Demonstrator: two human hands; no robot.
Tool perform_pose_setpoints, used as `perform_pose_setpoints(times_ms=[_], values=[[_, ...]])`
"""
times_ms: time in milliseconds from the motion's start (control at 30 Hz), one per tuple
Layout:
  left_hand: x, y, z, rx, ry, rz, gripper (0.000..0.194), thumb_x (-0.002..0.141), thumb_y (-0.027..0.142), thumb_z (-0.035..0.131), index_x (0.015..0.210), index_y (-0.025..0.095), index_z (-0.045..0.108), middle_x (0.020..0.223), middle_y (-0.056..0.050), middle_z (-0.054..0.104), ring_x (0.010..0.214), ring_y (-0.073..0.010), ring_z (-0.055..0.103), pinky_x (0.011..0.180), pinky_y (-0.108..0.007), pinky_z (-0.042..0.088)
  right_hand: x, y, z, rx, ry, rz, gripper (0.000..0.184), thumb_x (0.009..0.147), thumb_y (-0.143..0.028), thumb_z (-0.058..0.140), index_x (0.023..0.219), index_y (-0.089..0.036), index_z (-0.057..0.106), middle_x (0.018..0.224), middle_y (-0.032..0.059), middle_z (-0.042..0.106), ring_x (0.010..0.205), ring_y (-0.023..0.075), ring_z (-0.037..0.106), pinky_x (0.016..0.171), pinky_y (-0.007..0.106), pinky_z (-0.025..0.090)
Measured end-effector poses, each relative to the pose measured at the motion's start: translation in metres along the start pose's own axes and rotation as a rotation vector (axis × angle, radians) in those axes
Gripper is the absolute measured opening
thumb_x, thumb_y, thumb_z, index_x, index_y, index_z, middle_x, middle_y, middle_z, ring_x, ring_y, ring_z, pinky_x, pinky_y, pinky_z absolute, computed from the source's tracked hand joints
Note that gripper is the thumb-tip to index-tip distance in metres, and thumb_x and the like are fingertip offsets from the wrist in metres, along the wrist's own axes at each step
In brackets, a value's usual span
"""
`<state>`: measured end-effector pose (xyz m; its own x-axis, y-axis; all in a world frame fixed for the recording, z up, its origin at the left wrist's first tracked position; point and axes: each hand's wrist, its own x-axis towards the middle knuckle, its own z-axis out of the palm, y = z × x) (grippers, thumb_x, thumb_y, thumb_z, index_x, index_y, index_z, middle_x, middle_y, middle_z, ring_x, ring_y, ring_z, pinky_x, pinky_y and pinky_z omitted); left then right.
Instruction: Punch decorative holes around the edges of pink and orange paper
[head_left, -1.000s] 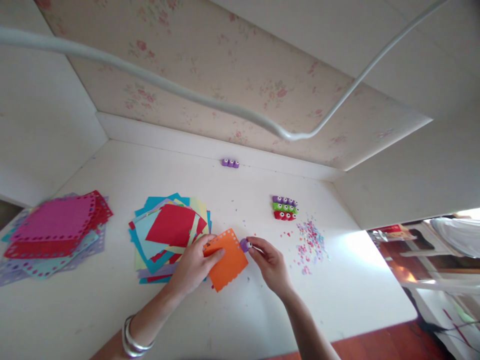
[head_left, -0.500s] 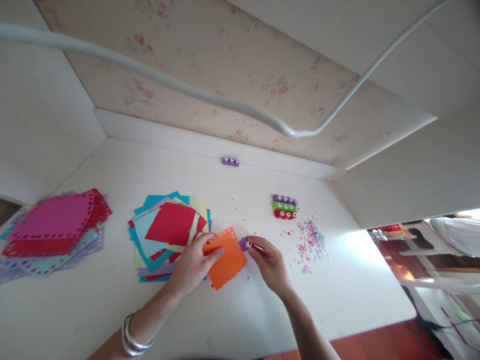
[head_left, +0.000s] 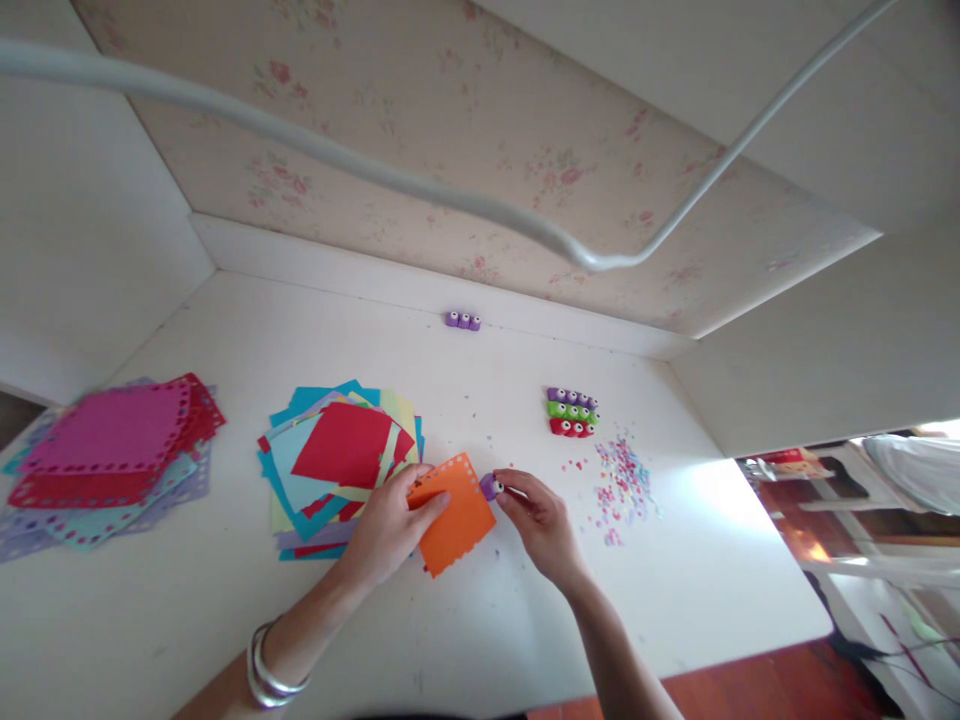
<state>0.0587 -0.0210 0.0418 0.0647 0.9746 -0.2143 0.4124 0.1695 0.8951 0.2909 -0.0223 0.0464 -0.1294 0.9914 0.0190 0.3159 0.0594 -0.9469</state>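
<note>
An orange sheet of paper (head_left: 459, 523) is pinched between the thumb and fingers of my left hand (head_left: 397, 515). Holes run along its upper edge, and its lower edge is scalloped. My right hand (head_left: 541, 520) grips a small purple craft punch (head_left: 491, 487) with a white and black button on top. The punch sits at the paper's right edge, touching it; whether the paper is inside its slot I cannot tell. Just left of my left hand lies a messy pile of coloured paper (head_left: 349, 445), with a red sheet on top.
Punched sheets (head_left: 112, 425) in pink, red and pale blue are stacked at the far left. Purple, green and red punches (head_left: 572, 411) stand in rows at right, beside scattered paper confetti (head_left: 625, 475). Three purple punches (head_left: 463, 320) stand near the back wall. A white cable (head_left: 450, 195) hangs across the top.
Hardly anything differs. Both hands keep their hold on the orange paper and the purple punch, and the whole view has shifted very slightly.
</note>
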Motion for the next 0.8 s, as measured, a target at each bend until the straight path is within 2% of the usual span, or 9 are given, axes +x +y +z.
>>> perform_pose_setpoints(times_ms=[300, 567, 667, 800], values=[[-0.001, -0.004, 0.001, 0.011, 0.005, 0.017, 0.038, 0.085, 0.043, 0.06, 0.114, 0.018, 0.061, 0.116, -0.009, 0.069, 0.11, -0.0248, 0.065, 0.093, -0.036, 0.052, 0.002, 0.0, 0.003, 0.041, 0.008, 0.018, 0.018, 0.09, -0.033, 0.065, 0.105, -0.026, 0.071, 0.115, 0.0069, 0.068, 0.105, 0.0212, 0.066, 0.091, 0.036, 0.058], [-0.001, -0.005, 0.002, 0.008, 0.03, 0.008, 0.039, 0.087, 0.045, 0.059, 0.114, 0.017, 0.059, 0.116, -0.011, 0.068, 0.109, -0.0255, 0.065, 0.093, -0.038, 0.051, 0.001, -0.009, 0.002, -0.143, -0.03, -0.118, 0.016, 0.093, -0.029, 0.061, 0.106, -0.026, 0.071, 0.114, 0.0073, 0.069, 0.106, 0.0217, 0.066, 0.092, 0.037, 0.056], [-0.002, -0.004, 0.003, 0.029, 0.041, 0.054, 0.034, 0.088, 0.042, 0.058, 0.113, 0.019, 0.059, 0.111, -0.008, 0.07, 0.106, -0.0237, 0.066, 0.092, -0.037, 0.051, 0.001, -0.01, 0.001, -0.209, -0.032, -0.164, 0.016, 0.094, -0.027, 0.061, 0.106, -0.026, 0.071, 0.113, 0.007, 0.07, 0.105, 0.0213, 0.066, 0.094, 0.037, 0.055], [-0.003, -0.004, 0.006, 0.052, 0.061, 0.117, 0.029, 0.09, 0.039, 0.057, 0.112, 0.02, 0.06, 0.107, -0.005, 0.07, 0.103, -0.0217, 0.067, 0.091, -0.035, 0.052, 0.002, -0.008, -0.002, -0.197, -0.06, -0.147, 0.015, 0.094, -0.028, 0.061, 0.105, -0.025, 0.07, 0.111, 0.0067, 0.07, 0.101, 0.0205, 0.067, 0.089, 0.035, 0.057]])
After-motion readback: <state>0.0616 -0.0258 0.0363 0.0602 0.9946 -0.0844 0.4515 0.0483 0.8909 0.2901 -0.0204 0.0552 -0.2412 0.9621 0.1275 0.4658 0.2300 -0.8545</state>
